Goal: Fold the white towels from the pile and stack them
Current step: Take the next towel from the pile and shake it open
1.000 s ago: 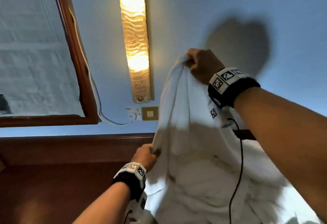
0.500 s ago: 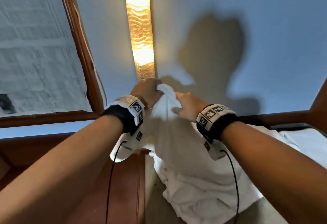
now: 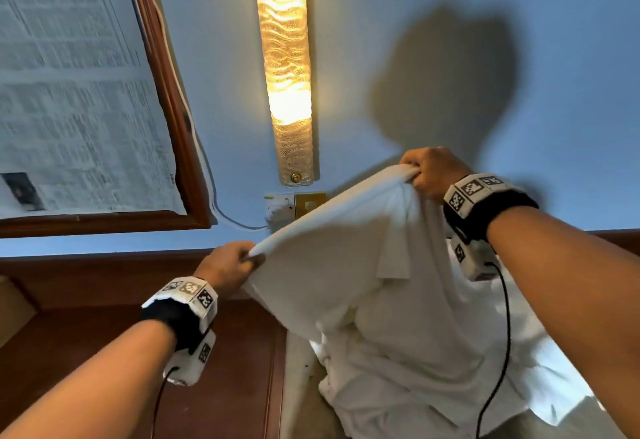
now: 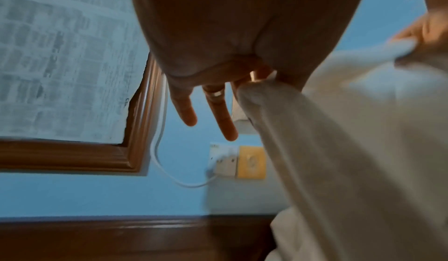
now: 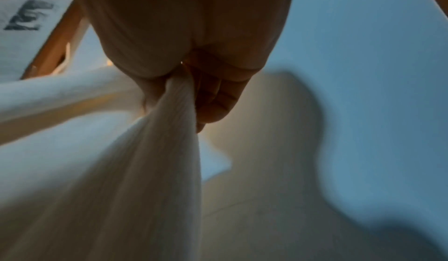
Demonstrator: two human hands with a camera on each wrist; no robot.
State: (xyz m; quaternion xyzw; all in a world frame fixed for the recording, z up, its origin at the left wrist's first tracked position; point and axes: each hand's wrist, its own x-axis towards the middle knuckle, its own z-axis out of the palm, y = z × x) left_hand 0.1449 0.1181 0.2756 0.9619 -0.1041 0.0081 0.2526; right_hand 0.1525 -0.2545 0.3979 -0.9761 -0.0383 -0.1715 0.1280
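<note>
Step in hand, as judged: opening one towel out by its top edge before the first fold; no folded stack is in view.

Soft white terry towel [image 3: 367, 265] is held up in the air in front of the blue wall [image 3: 433, 5]. Its top edge runs taut on a slope from lower left to upper right, and the body hangs down in loose folds.

Left hand [image 3: 227, 267]: thumb and forefinger pinch the left end of the edge. Left wrist view shows the ring and little fingers [image 4: 224, 115] sticking out straight, off the cloth.

Right hand [image 3: 431, 172]: held higher and further right, fingers [image 5: 213, 100] curled tight on a bunched corner of the same edge.

Below the held towel lies more rumpled white cloth [image 3: 415, 386], probably the pile. Whether the towel's hem touches it cannot be told. The surface under it is hidden.

Beside it: lit amber glass wall lamp [image 3: 284, 68], wood-framed panel of newsprint [image 3: 76, 92] at left, and dark wooden furniture [image 3: 225, 386] below.

Next move, as judged: level the two hands, pull the edge straight so the towel hangs flat, then bring the corners together or lay it down for halving. The right corner is bunched and may need a regrip.
</note>
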